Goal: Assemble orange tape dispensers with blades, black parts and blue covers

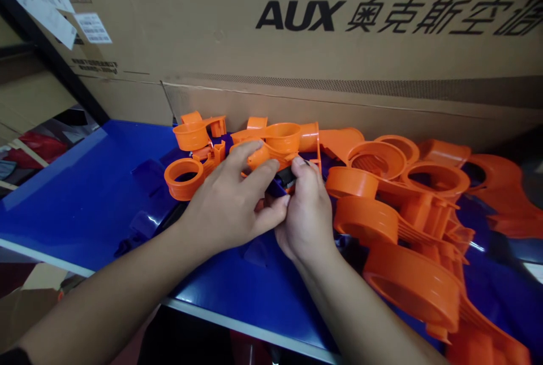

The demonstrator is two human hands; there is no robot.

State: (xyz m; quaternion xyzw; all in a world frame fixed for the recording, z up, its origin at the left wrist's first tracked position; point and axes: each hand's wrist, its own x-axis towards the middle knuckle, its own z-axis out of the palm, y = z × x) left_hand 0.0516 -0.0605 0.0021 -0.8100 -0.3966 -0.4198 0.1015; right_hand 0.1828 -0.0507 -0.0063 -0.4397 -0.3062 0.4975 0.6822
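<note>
Near the middle of the table my left hand (229, 201) and my right hand (309, 212) meet, both closed around a tape dispenser part. A black piece (286, 176) with a dark blue edge shows between my fingers. My right thumb presses on its upper end, and my left thumb reaches across below it. My left fingertips curl by an orange plastic portion (265, 155); whether it joins the black piece is hidden. Close behind my hands lies an orange tape dispenser (284, 137) with a round hub. Another orange ring-shaped dispenser (184, 178) lies left of my left hand.
Several orange tape dispensers (411, 280) are heaped along the right. Dark blue plastic parts (146, 220) lie at left on the blue tabletop (63, 184). A large cardboard box (212, 25) stands like a wall along the back edge.
</note>
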